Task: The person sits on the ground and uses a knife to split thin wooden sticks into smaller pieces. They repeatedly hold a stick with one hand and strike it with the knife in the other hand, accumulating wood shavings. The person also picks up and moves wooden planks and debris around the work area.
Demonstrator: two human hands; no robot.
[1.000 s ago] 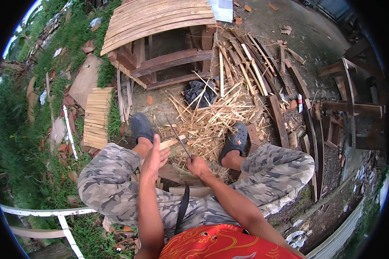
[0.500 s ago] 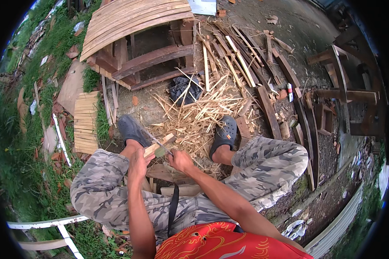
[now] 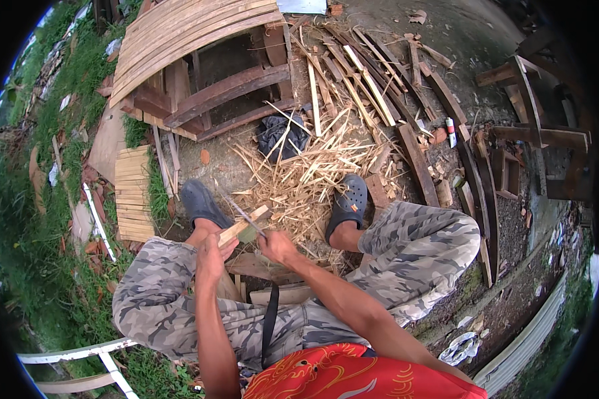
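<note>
Wood (image 3: 230, 234), one short piece, slants up and away between the knees in the head view. We see the left hand (image 3: 213, 256) grasping its near end, likely to leave the far part free for the edge. The right hand (image 3: 277, 246) is clenched around the knife (image 3: 235, 205), whose slim blade crosses the wood, its tip toward the left shoe (image 3: 203, 203); we cannot tell how deep it bites. The feet stand apart, perhaps to keep clear of the blade, with shavings (image 3: 313, 176) heaped between and beyond. We find the wood pale yellow, straight and flat-sided, with a greenish patch beside the blade that stays unclear.
</note>
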